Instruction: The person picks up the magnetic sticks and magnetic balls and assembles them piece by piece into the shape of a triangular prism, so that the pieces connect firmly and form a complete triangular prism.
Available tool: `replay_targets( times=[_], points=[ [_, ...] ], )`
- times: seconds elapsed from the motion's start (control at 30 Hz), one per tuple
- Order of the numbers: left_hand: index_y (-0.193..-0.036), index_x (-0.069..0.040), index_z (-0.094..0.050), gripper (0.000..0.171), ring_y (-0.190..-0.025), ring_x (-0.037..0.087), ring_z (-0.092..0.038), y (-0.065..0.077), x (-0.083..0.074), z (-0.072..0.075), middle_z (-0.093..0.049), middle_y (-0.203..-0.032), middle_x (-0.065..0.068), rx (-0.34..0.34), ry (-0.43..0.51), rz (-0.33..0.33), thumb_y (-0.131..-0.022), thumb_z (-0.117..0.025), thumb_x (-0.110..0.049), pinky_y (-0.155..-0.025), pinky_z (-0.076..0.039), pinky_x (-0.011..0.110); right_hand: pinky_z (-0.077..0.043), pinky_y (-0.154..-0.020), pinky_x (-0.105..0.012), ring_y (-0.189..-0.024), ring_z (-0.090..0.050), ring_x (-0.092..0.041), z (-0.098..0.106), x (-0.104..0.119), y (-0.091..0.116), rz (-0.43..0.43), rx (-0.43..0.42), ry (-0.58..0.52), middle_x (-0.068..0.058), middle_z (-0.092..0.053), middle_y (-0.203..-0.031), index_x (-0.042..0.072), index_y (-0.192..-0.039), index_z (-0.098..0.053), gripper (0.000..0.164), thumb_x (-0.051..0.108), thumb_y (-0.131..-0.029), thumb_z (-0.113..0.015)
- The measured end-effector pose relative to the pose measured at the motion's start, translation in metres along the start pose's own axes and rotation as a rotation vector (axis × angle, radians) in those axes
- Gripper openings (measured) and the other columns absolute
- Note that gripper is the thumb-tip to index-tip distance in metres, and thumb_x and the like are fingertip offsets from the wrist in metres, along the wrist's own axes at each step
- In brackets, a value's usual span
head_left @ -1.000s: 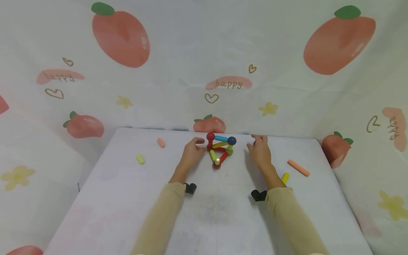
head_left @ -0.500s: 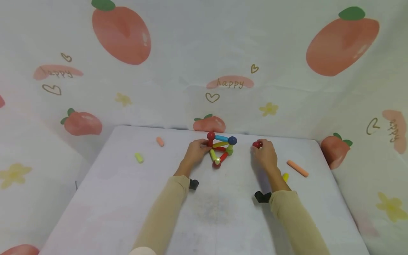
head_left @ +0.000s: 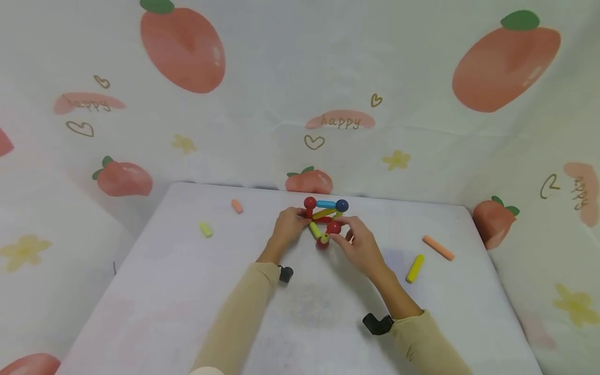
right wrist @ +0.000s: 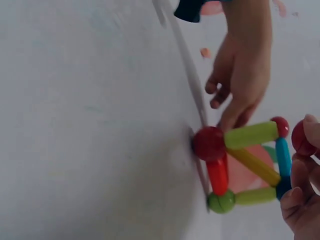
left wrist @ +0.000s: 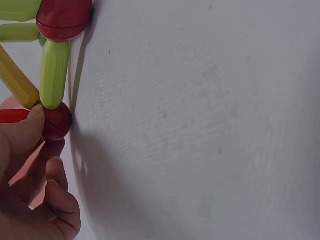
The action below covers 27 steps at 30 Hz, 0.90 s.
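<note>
- Ball-and-rod frame (head_left: 322,220), standing on the table (head_left: 300,323) close to the middle of its far edge; apparently light hard plastic, stiff along each rod, probably weakest at the joints, where a sideways knock could part it.
- Left hand (head_left: 288,226), pinching the red base ball (left wrist: 57,122) at the frame's rear left corner, thumb beside the rod ends; judged a sound hold, since several joints are steadied at one point.
- Right hand (head_left: 363,249), thumb and fingers pinching the free red ball (right wrist: 303,137), raised just beside the top of the upright light-green rod (head_left: 325,238); contact between the two cannot be told.
- Free red ball, smooth and round, likely light, rigid and prone to roll or slip; best held across its widest part.
- Upper tier, with blue rod (head_left: 325,204) and dark blue ball (head_left: 342,205); likely a poorer place to grasp, as it may twist.
- Containers: none in view. Directly on the table lie a short orange rod (head_left: 236,206) near the far left corner, a short green rod (head_left: 205,229) toward the left edge, and a loose yellow rod (head_left: 414,269) and long orange rod (head_left: 438,248) toward the right edge.
</note>
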<state>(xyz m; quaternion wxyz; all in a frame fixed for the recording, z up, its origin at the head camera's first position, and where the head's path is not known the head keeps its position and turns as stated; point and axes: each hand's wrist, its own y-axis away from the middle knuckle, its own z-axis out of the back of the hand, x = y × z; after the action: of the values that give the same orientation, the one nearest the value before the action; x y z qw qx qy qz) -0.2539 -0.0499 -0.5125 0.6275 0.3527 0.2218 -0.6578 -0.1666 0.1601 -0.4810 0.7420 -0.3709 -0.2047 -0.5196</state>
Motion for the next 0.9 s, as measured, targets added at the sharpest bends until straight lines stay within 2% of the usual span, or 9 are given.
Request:
replay_targets(
  times=[0.17,0.37,0.43,0.57,0.7,0.8,0.9],
  points=[
    [-0.131,-0.009,-0.069,0.037,-0.125,0.027,-0.062,0.003,-0.004,-0.003,-0.073,-0.125,0.007,0.0,-0.031,0.021,-0.096,-0.071,-0.022,-0.114,-0.047,0.046,-0.052,-0.066,-0.019,-0.08,-0.056,-0.013,-0.008,0.002,0.005,0.012,0.057,0.024,-0.007,-0.067,-0.116,0.012,-0.132,-0.062,0.045,0.014,-0.09,-0.078],
    [-0.13,-0.009,-0.069,0.036,-0.122,0.027,-0.064,0.004,-0.005,0.0,-0.074,-0.123,0.008,-0.019,-0.047,0.019,-0.096,-0.072,-0.021,-0.112,-0.048,0.047,-0.054,-0.07,-0.021,-0.083,-0.058,-0.013,-0.009,0.005,0.002,-0.015,0.121,0.061,-0.004,-0.065,-0.122,0.016,-0.137,-0.059,0.049,0.022,-0.091,-0.077],
    [-0.13,-0.009,-0.069,0.037,-0.123,0.027,-0.064,0.003,-0.005,0.0,-0.074,-0.124,0.008,-0.015,-0.049,0.016,-0.096,-0.072,-0.021,-0.112,-0.048,0.047,-0.055,-0.07,-0.023,-0.084,-0.059,-0.016,-0.01,0.005,0.001,-0.074,0.139,0.047,-0.005,-0.063,-0.125,0.015,-0.14,-0.056,0.056,0.023,-0.09,-0.079],
    [-0.129,-0.009,-0.069,0.036,-0.122,0.027,-0.065,0.003,-0.005,0.0,-0.074,-0.123,0.008,-0.015,-0.053,0.016,-0.096,-0.072,-0.022,-0.112,-0.047,0.047,-0.055,-0.071,-0.026,-0.084,-0.059,-0.018,-0.019,0.002,0.003,-0.263,0.193,0.0,-0.008,-0.063,-0.121,0.009,-0.136,-0.054,0.061,0.027,-0.085,-0.084],
    [-0.121,-0.009,-0.072,0.031,-0.114,0.026,-0.067,0.007,-0.005,-0.001,-0.075,-0.117,0.007,-0.032,-0.079,0.003,-0.094,-0.074,-0.022,-0.108,-0.05,0.046,-0.054,-0.072,-0.027,-0.085,-0.06,-0.018,-0.033,-0.01,0.004,-0.347,0.195,0.015,-0.01,-0.064,-0.107,0.006,-0.12,-0.061,0.044,0.028,-0.088,-0.081],
    [-0.112,-0.007,-0.072,0.027,-0.104,0.026,-0.068,0.015,-0.004,0.001,-0.076,-0.109,0.008,-0.04,-0.125,-0.025,-0.091,-0.076,-0.023,-0.1,-0.054,0.044,-0.052,-0.072,-0.03,-0.083,-0.06,-0.019,-0.039,-0.019,0.001,-0.329,0.13,0.069,-0.01,-0.062,-0.097,0.004,-0.107,-0.066,0.03,0.026,-0.091,-0.078],
    [-0.106,-0.006,-0.068,0.029,-0.092,0.024,-0.067,0.026,-0.004,0.002,-0.073,-0.1,0.008,-0.016,-0.173,-0.024,-0.089,-0.078,-0.027,-0.089,-0.057,0.04,-0.051,-0.073,-0.032,-0.082,-0.058,-0.021,-0.037,-0.026,-0.005,-0.302,0.094,0.14,-0.01,-0.06,-0.093,0.004,-0.102,-0.067,0.024,0.025,-0.094,-0.075]
  ],
)
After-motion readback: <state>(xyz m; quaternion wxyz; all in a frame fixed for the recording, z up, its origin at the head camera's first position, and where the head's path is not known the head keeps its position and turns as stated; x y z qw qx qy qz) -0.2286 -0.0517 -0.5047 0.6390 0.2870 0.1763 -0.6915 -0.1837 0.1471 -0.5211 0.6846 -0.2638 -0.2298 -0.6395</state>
